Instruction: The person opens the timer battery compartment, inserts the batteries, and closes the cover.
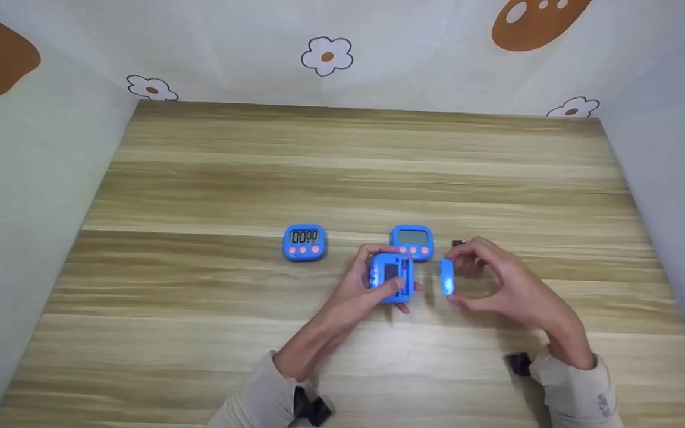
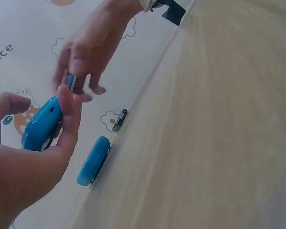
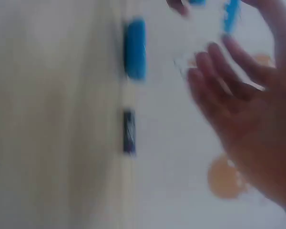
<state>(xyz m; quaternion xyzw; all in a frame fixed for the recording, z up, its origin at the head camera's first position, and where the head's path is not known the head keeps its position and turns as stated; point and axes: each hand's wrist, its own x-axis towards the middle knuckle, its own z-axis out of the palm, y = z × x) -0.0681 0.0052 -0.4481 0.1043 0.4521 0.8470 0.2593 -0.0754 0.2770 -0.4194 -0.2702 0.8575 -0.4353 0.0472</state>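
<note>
My left hand [image 1: 351, 294] holds a blue digital timer [image 1: 390, 273], its back turned up and the battery compartment uncovered. The left thumb lies across that compartment, so what is inside is partly hidden. Between the thumb and fingertips of my right hand [image 1: 512, 291] is a small blue battery cover [image 1: 448, 277], a short way right of the timer and apart from it. A small dark battery [image 2: 119, 120] lies on the table beyond the right fingers. Just behind the held timer, a second blue timer [image 1: 412, 236] lies face up with a blank screen.
Further left, a third blue timer [image 1: 304, 242] shows 00 00 on its screen. The wood-grain table [image 1: 342, 166] is bordered by a pale patterned backdrop [image 1: 229, 53] at the back and sides. The right wrist view is blurred.
</note>
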